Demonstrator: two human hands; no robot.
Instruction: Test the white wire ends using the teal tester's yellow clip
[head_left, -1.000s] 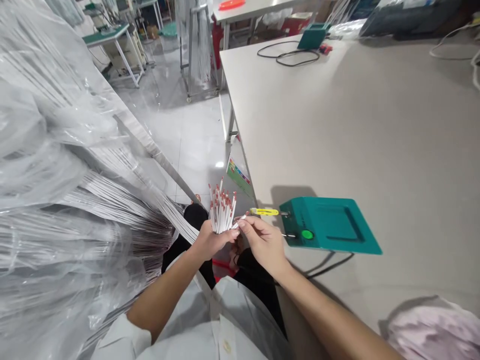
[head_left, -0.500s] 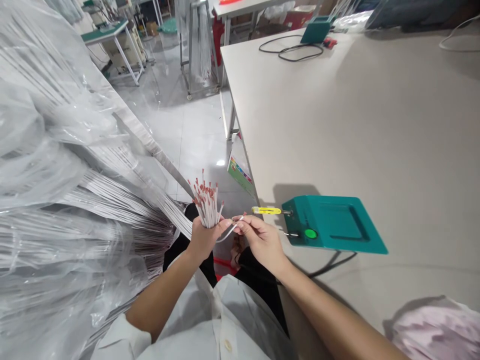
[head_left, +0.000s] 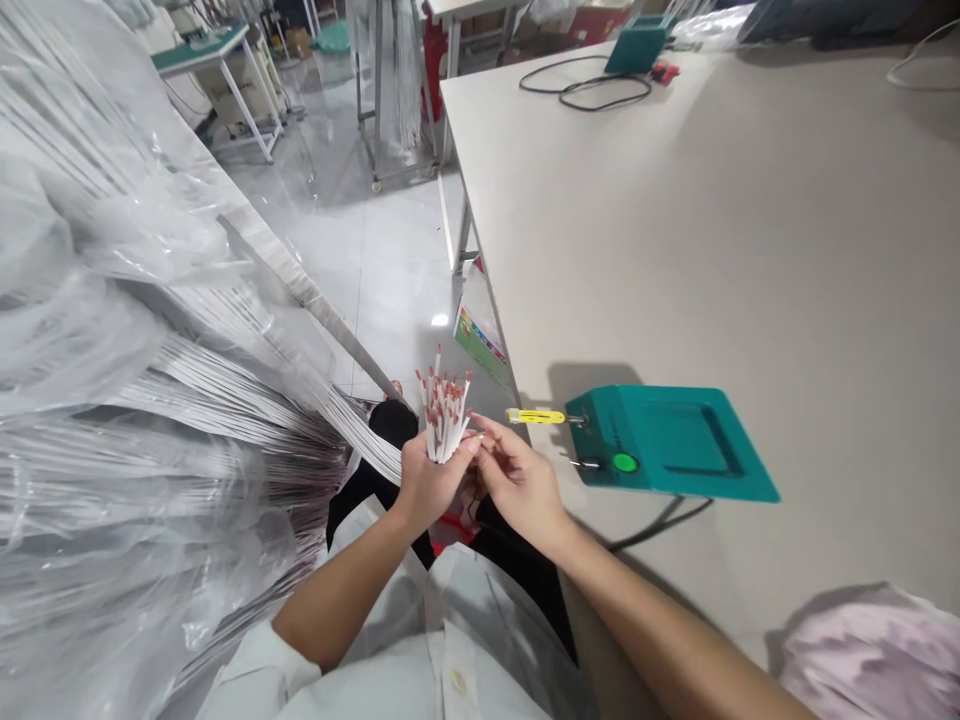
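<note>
One table (head_left: 712,240) bears two green devices (head_left: 694,440); left hand (head_left: 427,487) clasps one wire bundle (head_left: 446,420), grasp of right hand (head_left: 527,490) unclear.

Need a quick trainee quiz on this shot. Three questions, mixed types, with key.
1. What does the left hand grip? A) the cloth B) the wires C) the yellow clip
2. True or false: the right hand lies flat on the table.
3. Fill in: the green button is on the ____ box. (colour)

Key:
1. B
2. False: the right hand is off the table's edge, close beside the left.
3. teal
</note>
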